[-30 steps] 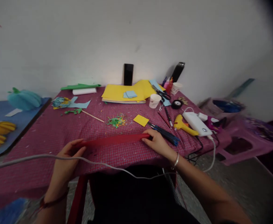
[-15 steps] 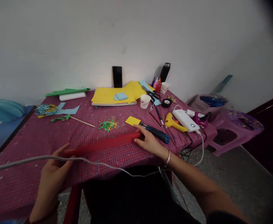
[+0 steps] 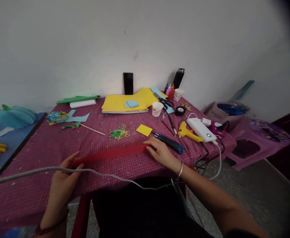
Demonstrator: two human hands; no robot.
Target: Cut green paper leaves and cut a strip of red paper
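Observation:
A long red strip [image 3: 115, 153] stretches across the near part of the table between both hands. My left hand [image 3: 64, 180] grips its left end between thumb and fingers. The right end is pinched by my right hand [image 3: 160, 152], which wears a bracelet at the wrist. Just beyond my right hand lie a yellow paper square [image 3: 144, 130] and a blue-handled tool [image 3: 169, 142]. Green and yellow paper shreds [image 3: 119, 132] are scattered behind the strip. A grey cable [image 3: 105, 174] crosses in front of my left hand.
Yellow sheets [image 3: 120, 101], a paper cup [image 3: 157, 109], scissors [image 3: 164, 100] and black tape [image 3: 180, 110] stand farther back. On the right are a yellow glue gun [image 3: 189, 133], a white power bank [image 3: 200, 129] and a pink stool [image 3: 249, 142]. A wooden stick [image 3: 92, 129] lies left of the shreds.
The whole view has shifted, so the table's things appear slightly farther right. Both hands still hold the red strip, whose surface looks a little differently tilted.

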